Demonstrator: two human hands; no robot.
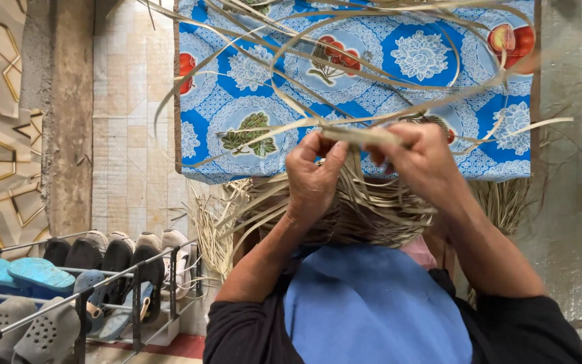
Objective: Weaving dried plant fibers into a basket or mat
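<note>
My left hand (pixel 314 176) and my right hand (pixel 420 160) are raised in front of me, both pinching a bundle of flat, pale dried leaf strips (pixel 362 135) between them. Long loose ends of the strips (pixel 345 74) curl up and outward over a blue cloth. Below my hands hangs a woven mass of the same strips (pixel 358 212), resting toward my lap on a blue apron (pixel 372 303). The fingertips of both hands are closed on the strip bundle, thumbs on the near side.
A blue patterned cloth with flowers and fruit (pixel 432 54) hangs behind the strips. At the lower left stands a metal shoe rack (pixel 136 296) with several sandals and clogs. A tiled wall (pixel 129 135) is behind it, and a grey wall (pixel 574 202) rises on the right.
</note>
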